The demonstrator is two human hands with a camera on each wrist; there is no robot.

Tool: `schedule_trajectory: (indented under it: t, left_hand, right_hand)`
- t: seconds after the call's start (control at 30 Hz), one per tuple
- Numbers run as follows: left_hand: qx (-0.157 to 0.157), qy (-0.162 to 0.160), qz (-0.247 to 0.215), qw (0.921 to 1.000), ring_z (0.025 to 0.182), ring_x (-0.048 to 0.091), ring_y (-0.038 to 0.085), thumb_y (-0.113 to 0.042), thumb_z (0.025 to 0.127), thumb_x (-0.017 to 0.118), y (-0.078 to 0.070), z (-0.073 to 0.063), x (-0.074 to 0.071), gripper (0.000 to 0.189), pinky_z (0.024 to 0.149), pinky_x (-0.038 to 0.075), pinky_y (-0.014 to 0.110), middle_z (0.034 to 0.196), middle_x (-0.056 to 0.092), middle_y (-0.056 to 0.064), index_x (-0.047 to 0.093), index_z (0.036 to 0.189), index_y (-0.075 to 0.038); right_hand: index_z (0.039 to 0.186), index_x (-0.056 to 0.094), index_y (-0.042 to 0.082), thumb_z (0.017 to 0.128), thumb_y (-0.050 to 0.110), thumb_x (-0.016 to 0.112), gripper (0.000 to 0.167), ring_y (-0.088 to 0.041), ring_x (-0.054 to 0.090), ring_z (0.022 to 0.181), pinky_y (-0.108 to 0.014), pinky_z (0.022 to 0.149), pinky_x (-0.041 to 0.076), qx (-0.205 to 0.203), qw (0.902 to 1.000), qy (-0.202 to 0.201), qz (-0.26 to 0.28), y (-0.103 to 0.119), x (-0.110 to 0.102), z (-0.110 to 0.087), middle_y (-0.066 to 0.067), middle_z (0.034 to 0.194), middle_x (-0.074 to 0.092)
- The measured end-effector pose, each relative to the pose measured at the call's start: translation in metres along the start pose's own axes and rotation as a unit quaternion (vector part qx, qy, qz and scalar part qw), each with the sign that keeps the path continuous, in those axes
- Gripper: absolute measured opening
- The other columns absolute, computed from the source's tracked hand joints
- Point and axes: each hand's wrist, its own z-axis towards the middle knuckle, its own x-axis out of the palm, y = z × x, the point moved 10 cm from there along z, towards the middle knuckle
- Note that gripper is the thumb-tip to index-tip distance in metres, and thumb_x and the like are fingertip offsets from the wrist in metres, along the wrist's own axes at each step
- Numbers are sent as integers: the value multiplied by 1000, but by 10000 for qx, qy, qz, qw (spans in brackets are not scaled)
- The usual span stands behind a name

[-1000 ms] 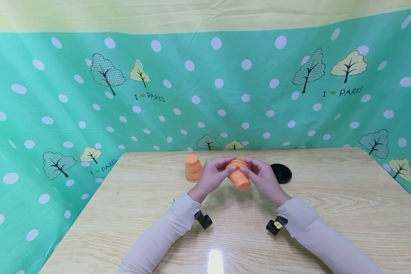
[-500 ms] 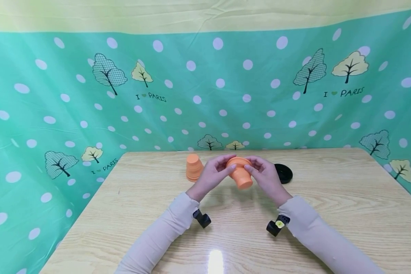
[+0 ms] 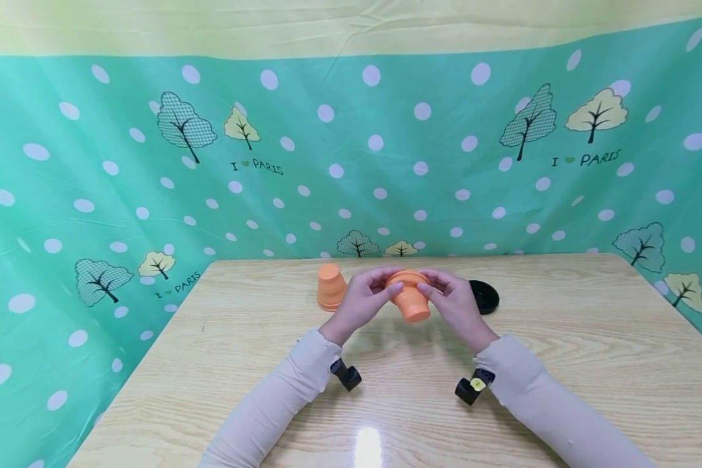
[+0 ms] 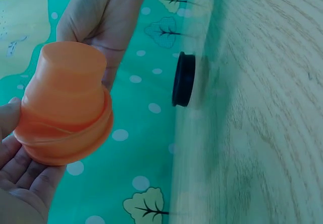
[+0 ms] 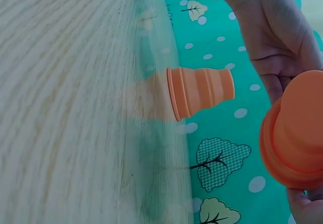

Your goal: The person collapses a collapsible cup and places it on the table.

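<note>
Compared with a second ago, the orange cup (image 3: 414,304) looks shorter, its sections sunk toward the wide end. Your left hand (image 3: 363,298) and right hand (image 3: 453,303) both grip it there, above the table (image 3: 257,338). You seem midway through folding it; next calls for even thumb pressure. Its inside is hidden; a second cup (image 3: 329,287) stands mouth-down; the black dish (image 3: 484,297) shows no contents.

Orange cup (image 4: 64,95) in left fingers (image 4: 43,186), black dish (image 4: 185,79) apart

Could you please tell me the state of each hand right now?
Left hand: holding the orange collapsible cup.
Right hand: holding the same cup from its other side.
</note>
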Motion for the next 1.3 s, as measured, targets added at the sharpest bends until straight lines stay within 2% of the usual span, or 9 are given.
schedule_trajectory:
  t: [0.27, 0.43, 0.57, 0.7, 0.87, 1.03, 1.3]
  left_hand:
    - [-20, -96, 95, 9999, 77, 62, 9, -13, 89, 65, 4, 1, -2, 31, 67, 54, 24, 103, 68, 17, 64, 116, 2]
    - [-45, -88, 50, 9999, 77, 63, 9, -13, 90, 65, 6, 1, -2, 31, 67, 55, 24, 101, 69, 17, 64, 116, 2]
    - [-136, 97, -11, 9999, 81, 64, 10, -15, 90, 65, 8, 2, 0, 32, 70, 54, 24, 104, 68, 17, 64, 118, 1]
    - [-331, 474, -140, 9982, 86, 64, 11, -15, 91, 63, 13, 2, 5, 33, 74, 54, 25, 108, 67, 17, 62, 121, -1]
    - [-455, 795, -262, 9955, 87, 65, 11, -12, 89, 65, 17, 2, 9, 35, 78, 54, 28, 107, 68, 15, 60, 122, 0]
    - [-363, 712, -309, 9963, 85, 65, 12, -10, 87, 67, 16, 3, 7, 33, 76, 55, 29, 104, 68, 15, 62, 118, 1]
    - [-334, 481, -336, 9977, 83, 64, 11, -6, 86, 67, 13, 1, 2, 32, 75, 55, 29, 105, 67, 19, 62, 117, 4]
  right_hand:
    - [120, 61, -4, 92, 16, 62, 35, -3, 62, 90, -19, 75, 53, 136, 9998, 7, -138, -5, -1, -1, -21, 115, 63]
    - [120, 62, -1, 91, 17, 63, 34, -4, 62, 93, -20, 76, 53, 175, 9997, 64, -173, -4, -1, -1, -18, 114, 64]
    - [120, 62, -2, 91, 16, 63, 34, -5, 62, 91, -20, 74, 53, 117, 9998, 46, -137, 0, -3, 0, -19, 111, 64]
    - [121, 60, -5, 91, 14, 64, 36, -3, 61, 92, -20, 73, 53, 111, 9999, 57, -71, -1, -4, 1, -20, 112, 64]
    - [119, 62, -3, 90, 14, 65, 34, -4, 61, 88, -22, 71, 53, 82, 9999, 25, -123, -2, -6, 1, -14, 106, 66]
    - [120, 62, -1, 90, 16, 65, 35, -7, 62, 84, -25, 70, 54, 85, 9999, 129, -8, -1, -5, 1, -8, 102, 66]
    - [123, 59, -2, 89, 20, 67, 41, -9, 63, 93, -22, 79, 53, 356, 9984, 339, 278, -9, -3, 0, -15, 112, 63]
